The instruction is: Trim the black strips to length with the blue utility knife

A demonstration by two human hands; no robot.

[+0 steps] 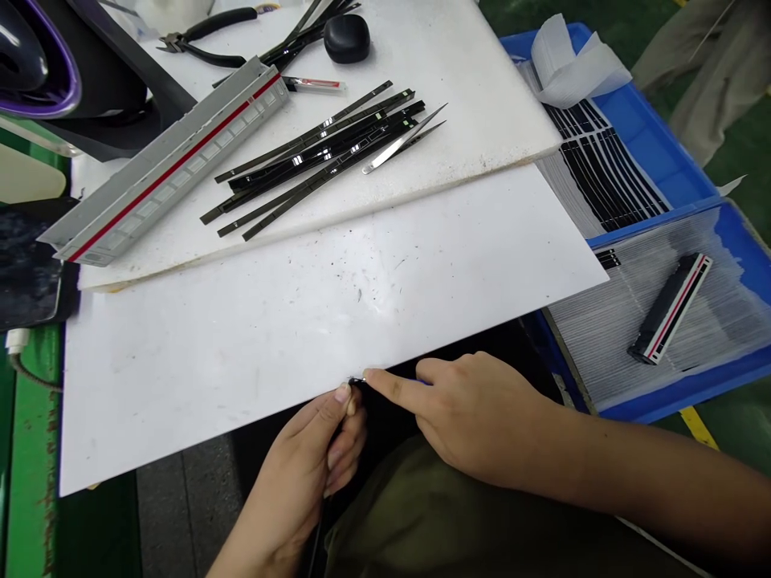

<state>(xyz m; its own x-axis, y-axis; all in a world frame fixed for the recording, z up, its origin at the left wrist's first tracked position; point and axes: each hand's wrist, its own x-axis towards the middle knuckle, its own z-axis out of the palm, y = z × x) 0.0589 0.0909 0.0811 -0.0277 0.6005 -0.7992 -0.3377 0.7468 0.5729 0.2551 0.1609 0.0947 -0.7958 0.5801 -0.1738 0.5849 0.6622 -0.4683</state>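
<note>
My left hand [328, 437] is closed at the front edge of the white board [210, 345], pinching a small dark piece [355, 381] between thumb and fingers. A thin dark strip or cord hangs below that hand. From the right, my right hand [463, 405] reaches in with its index finger stretched out, the tip at the dark piece. Its other fingers are curled and partly hidden, and whether they hold something I cannot make out. Farther back, several thin black strips [319, 160] lie on a white foam slab [482, 120], with metal tweezers [401, 144] beside them.
A grey train-shaped part [174, 172] with a red stripe lies at the left of the foam. Behind are cutting pliers [210, 36] and a black case [346, 38]. Blue trays [668, 152] at the right hold strips and a shorter striped part [671, 309]. A person's trouser leg shows at top right.
</note>
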